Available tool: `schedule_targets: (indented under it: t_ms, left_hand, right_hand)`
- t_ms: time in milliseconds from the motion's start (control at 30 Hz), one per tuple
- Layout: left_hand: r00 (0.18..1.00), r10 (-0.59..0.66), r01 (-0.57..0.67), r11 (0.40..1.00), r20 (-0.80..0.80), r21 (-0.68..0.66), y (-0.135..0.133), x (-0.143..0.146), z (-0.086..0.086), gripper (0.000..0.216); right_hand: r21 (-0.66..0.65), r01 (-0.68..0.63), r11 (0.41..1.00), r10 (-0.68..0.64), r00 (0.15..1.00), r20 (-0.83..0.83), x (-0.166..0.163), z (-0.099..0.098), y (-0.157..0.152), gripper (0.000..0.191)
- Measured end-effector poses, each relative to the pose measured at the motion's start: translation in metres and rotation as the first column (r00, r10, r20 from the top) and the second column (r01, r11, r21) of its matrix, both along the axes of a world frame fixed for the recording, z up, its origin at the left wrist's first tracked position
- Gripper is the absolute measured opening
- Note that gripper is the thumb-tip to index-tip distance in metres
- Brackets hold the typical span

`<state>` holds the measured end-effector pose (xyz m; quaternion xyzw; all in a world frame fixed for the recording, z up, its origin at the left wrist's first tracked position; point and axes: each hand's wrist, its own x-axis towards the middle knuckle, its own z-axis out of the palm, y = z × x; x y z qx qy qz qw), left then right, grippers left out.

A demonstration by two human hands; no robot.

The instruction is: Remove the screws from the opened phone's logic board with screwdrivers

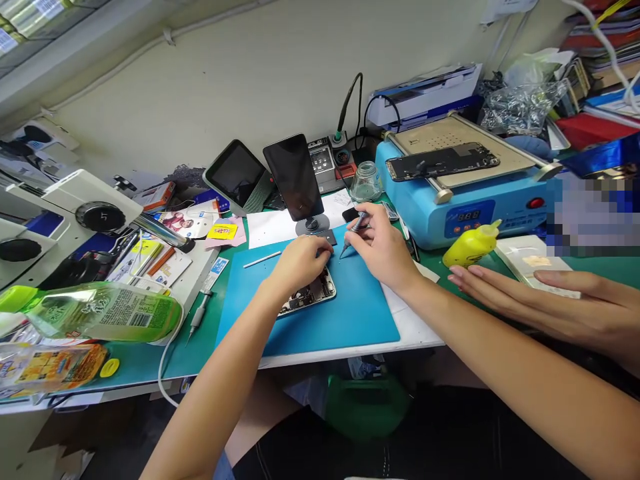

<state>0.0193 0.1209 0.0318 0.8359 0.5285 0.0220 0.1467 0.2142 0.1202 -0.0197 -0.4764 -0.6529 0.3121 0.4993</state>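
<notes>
An opened phone (313, 295) lies on a blue mat (330, 313) with its insides showing. My left hand (299, 261) rests curled on the phone's upper end, fingers closed against it. My right hand (383, 248) pinches a grey screwdriver (353, 232) like a pen, its tip pointing down at the mat just right of my left fingers.
Another person's hands (530, 293) lie flat at the right. A yellow squeeze bottle (470, 244) stands before a blue heating machine (450, 193) with a phone screen on it. A dark phone on a stand (295, 177), a microscope (70, 213) and a green bottle (100, 312) crowd the left.
</notes>
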Motion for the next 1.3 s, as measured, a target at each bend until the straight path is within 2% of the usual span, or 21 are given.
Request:
schedule_targets:
  t_ms: [400, 700, 933, 1100, 1200, 1300]
  left_hand:
    - [1.0, -0.021, 0.022, 0.998, -0.011, 0.063, -0.004, 0.015, -0.004, 0.033]
    - [0.999, -0.009, 0.013, 0.996, -0.037, 0.088, 0.0, 0.016, -0.006, 0.033]
    - [1.0, -0.013, 0.011, 0.994, 0.022, 0.11, 0.002, 0.011, -0.005, 0.03]
    - [0.994, 0.058, -0.074, 0.982, 0.098, 0.173, -0.009, -0.011, 0.005, 0.029]
    - [0.981, 0.128, -0.157, 0.965, 0.145, 0.211, -0.032, -0.04, 0.011, 0.026]
    - [0.968, 0.165, -0.207, 0.95, 0.189, 0.233, -0.063, -0.072, 0.008, 0.025]
  right_hand:
    - [-0.013, 0.021, 1.0, -0.022, 0.999, -0.049, -0.001, -0.003, 0.003, 0.051]
    - [0.063, 0.1, 0.993, -0.098, 0.995, -0.035, 0.002, -0.003, 0.003, 0.052]
    - [0.102, 0.133, 0.986, -0.136, 0.991, 0.021, 0.003, -0.002, 0.002, 0.053]
    - [0.115, 0.138, 0.984, -0.148, 0.986, 0.08, 0.004, 0.001, 0.001, 0.053]
    - [0.121, 0.134, 0.984, -0.148, 0.983, 0.111, 0.005, 0.003, 0.0, 0.055]
    - [0.121, 0.117, 0.986, -0.133, 0.981, 0.142, 0.005, 0.004, -0.002, 0.058]
